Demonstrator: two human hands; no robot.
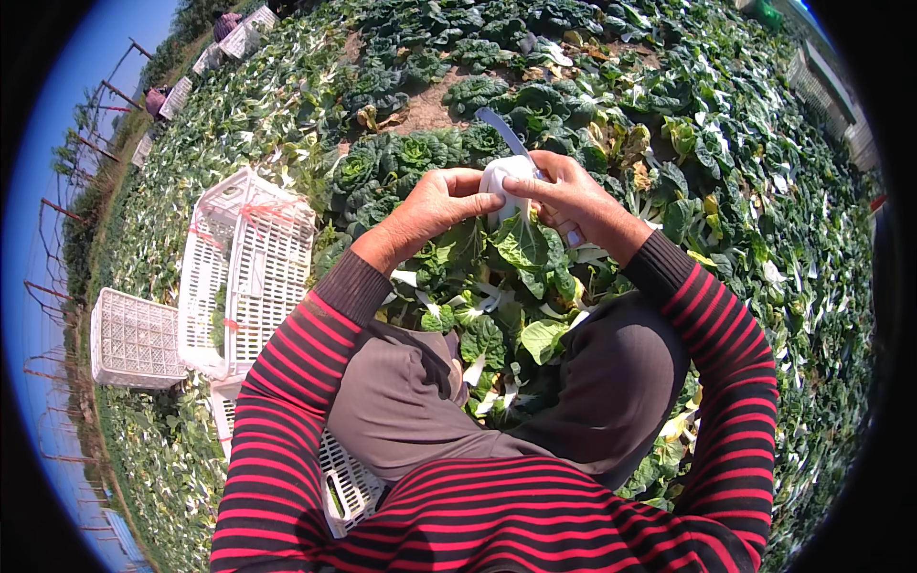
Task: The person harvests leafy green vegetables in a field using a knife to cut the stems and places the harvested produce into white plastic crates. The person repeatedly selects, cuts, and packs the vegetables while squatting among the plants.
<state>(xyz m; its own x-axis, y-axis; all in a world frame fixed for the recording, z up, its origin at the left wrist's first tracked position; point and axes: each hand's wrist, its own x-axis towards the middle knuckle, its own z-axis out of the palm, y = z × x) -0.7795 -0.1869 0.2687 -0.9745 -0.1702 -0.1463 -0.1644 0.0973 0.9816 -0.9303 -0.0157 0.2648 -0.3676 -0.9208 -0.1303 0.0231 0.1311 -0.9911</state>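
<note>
Upside down between my hands is a leafy green vegetable like bok choy, its white stem base [507, 172] uppermost and its green leaves hanging below. My left hand [428, 211] pinches the base from the left, thumb across the front. A knife with a curved metal blade [503, 131] is in my right hand [584, 197]; the blade points up and left, past the stem base. The right thumb rests against the white stems. Fingers hide the knife's handle. Cut leaves and white stalks [494, 301] litter the ground between my knees.
At my left stand a white slatted plastic crate [269, 276] with red ties and another white crate [136, 340]. Part of a white crate [349, 473] shows beside my hip. Uncut plants [408, 154] grow ahead. Distant people [226, 26] are near crates; more crates [820, 89] stand far right.
</note>
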